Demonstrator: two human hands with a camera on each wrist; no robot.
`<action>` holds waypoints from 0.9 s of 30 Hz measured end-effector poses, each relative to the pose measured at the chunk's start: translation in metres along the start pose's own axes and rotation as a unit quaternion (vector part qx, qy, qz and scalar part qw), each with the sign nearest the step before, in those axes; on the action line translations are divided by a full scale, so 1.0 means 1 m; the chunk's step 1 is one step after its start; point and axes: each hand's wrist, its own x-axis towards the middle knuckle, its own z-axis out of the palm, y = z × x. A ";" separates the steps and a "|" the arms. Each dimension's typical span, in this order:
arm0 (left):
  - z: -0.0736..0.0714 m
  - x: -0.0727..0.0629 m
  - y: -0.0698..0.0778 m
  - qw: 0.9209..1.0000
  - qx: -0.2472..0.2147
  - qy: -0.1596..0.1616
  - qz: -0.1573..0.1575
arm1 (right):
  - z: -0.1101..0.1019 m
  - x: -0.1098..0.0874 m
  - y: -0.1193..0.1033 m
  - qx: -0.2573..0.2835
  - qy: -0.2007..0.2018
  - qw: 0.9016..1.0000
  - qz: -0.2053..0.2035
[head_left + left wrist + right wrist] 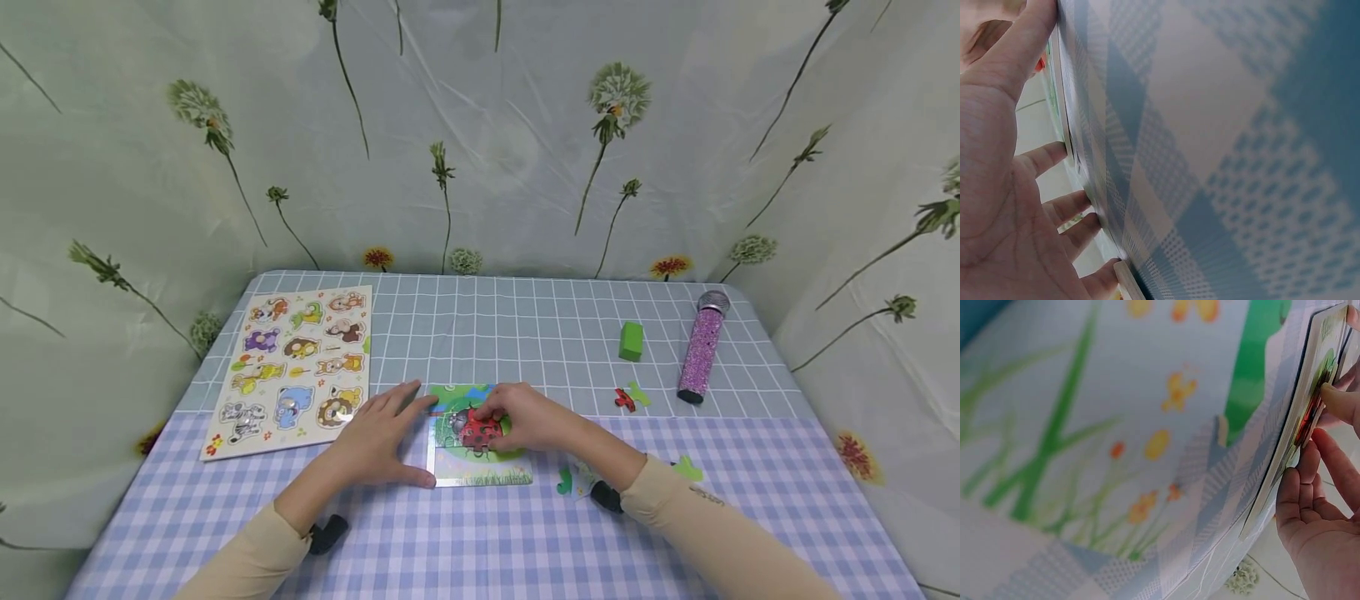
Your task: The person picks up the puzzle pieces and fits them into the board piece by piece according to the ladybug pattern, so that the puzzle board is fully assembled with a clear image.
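Note:
A ladybug jigsaw board (pixel 483 481) lies in front of me, with a pale border strip showing along its left side and bottom. My left hand (pixel 378 437) rests beside it, fingers spread; its thumb is at the lower left corner and its index finger reaches the upper left edge. Over the red ladybug picture, my right hand (pixel 528 417) pinches a red jigsaw piece (pixel 1307 422) between thumb and fingers at the board's surface. That hand hides part of the board's right side in the head view.
Loose jigsaw pieces lie to the right: a red one (pixel 624 399), a green one (pixel 638 393) and others near the right forearm. An animal peg puzzle (pixel 292 435) stands at left. A green block (pixel 631 342) and a glittery purple microphone (pixel 702 346) lie at back right.

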 end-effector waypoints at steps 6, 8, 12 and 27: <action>0.001 0.001 -0.001 1.000 0.001 0.001 0.000 | 0.000 0.001 0.001 -0.004 0.002 1.000 0.000; 0.001 0.001 -0.001 1.000 0.000 0.002 0.000 | 0.000 0.002 0.000 -0.008 0.002 1.000 0.003; 0.001 0.000 -0.001 1.000 0.000 0.004 0.002 | 0.001 0.002 0.000 -0.013 0.001 1.000 0.008; 0.000 0.000 0.000 1.000 0.001 -0.003 0.000 | 0.003 0.001 -0.001 -0.029 0.004 1.000 0.003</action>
